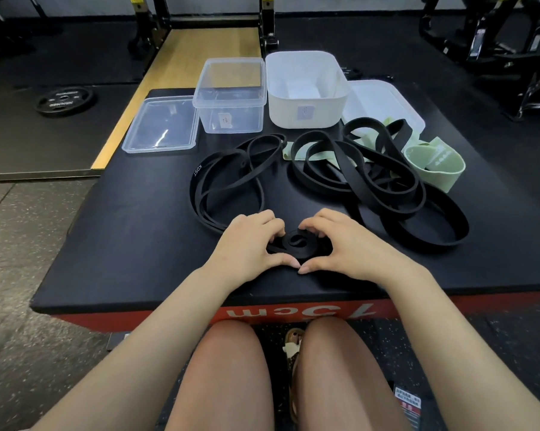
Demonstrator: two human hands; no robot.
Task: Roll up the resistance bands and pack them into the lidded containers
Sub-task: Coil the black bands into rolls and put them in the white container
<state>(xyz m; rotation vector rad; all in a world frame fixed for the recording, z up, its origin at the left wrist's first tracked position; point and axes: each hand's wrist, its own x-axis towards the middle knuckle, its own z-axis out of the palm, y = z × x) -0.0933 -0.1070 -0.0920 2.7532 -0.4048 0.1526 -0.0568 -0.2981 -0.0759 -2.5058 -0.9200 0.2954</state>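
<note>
Rubbery and springy, the black band (228,181) is judged apt to uncoil, so its started coil (295,241), at 6 o'clock on the counter (122,231), is pinched by both hands' curled fingers (273,227) around its rim.

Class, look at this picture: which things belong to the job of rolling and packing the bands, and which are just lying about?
Part of the job: left hand and right hand gripping the black band being rolled; loose black bands; green bands; clear box; clear lid; white box; white lid.

Just lying about: weight plate; rack frame; sandal.
</note>
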